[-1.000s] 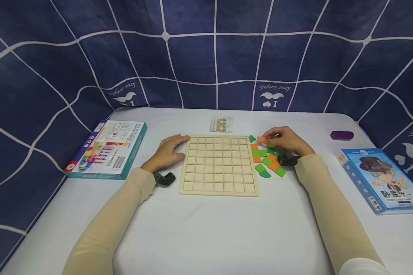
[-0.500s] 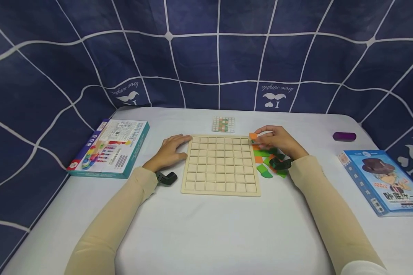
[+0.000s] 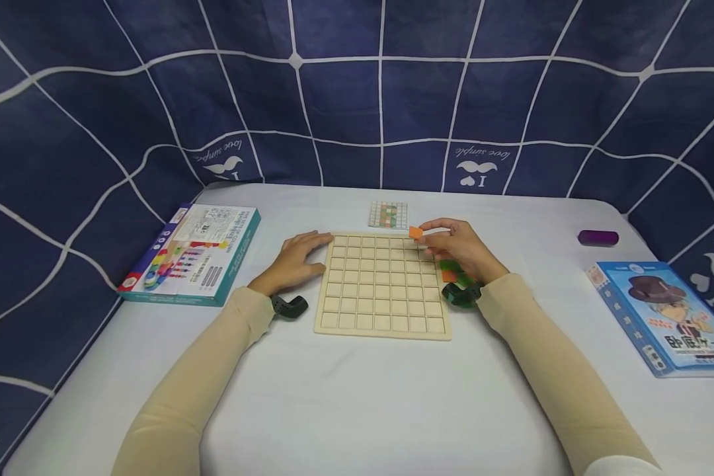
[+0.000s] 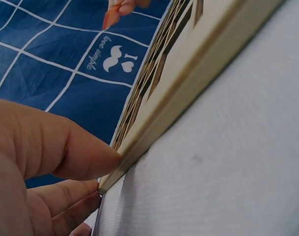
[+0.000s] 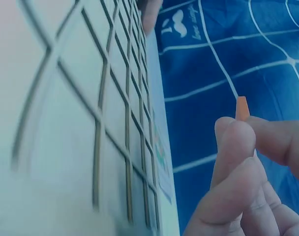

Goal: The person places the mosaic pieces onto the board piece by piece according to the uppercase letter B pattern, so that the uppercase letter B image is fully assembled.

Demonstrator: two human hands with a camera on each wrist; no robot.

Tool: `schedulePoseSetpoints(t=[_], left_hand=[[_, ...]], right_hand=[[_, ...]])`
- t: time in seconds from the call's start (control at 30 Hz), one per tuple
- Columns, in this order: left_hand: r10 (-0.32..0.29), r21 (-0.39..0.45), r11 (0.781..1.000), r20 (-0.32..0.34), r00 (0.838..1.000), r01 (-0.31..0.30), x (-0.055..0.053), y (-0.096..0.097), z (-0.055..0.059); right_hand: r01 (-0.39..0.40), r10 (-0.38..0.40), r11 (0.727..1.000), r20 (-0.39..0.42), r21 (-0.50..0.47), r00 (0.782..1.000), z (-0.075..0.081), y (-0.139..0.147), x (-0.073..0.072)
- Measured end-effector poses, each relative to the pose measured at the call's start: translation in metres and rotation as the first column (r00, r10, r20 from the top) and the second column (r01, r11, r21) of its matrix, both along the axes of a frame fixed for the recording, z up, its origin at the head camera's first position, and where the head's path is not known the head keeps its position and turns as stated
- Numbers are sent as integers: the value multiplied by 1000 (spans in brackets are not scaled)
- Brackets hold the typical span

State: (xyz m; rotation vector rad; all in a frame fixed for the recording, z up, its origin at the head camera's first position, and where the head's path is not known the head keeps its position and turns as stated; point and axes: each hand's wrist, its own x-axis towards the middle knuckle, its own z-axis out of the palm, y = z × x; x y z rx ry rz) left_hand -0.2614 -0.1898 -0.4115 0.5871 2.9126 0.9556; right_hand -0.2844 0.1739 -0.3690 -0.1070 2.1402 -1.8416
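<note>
A dark blue cloth ruled with white lines hangs behind a bench draped in white, its folds catching the light where I stand. On it lies a pale wooden board marked off in rows of shallow square cells, flanked by a teal-edged box on the left and a blue box on the right. A person's left grip rests at the board's far left corner, thumb and fingers spread, touching the edge and pinching nothing. Opposite, the right grip reaches in over the board's far right corner, thumb and fingertip pressed together on a small piece. Beyond the board lies a patterned grid card; off to the right, a slim purple case. Loose green and orange pieces show under the right wrist, partly hidden. Smallest of all, the pinched orange piece sits just left of the right fingertips, held up clear of the cells; it looks roughly square, with no long axis I can tell. The next move seems to hinge on that gap between piece and board, with the right hand the nearer.
</note>
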Motion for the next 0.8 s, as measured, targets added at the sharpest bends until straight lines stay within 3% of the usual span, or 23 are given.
schedulePoseSetpoints(t=[0.47, 0.8], left_hand=[[-2, -10, 1000, 14, 1000, 2, 0, 0, 2], [-4, -30, 1000, 21, 1000, 5, -2, 0, 2]], right_hand=[[-10, 14, 996, 42, -85, 999, -4, -53, -1], [-55, 58, 981, 10, -188, 998, -12, -81, -2]])
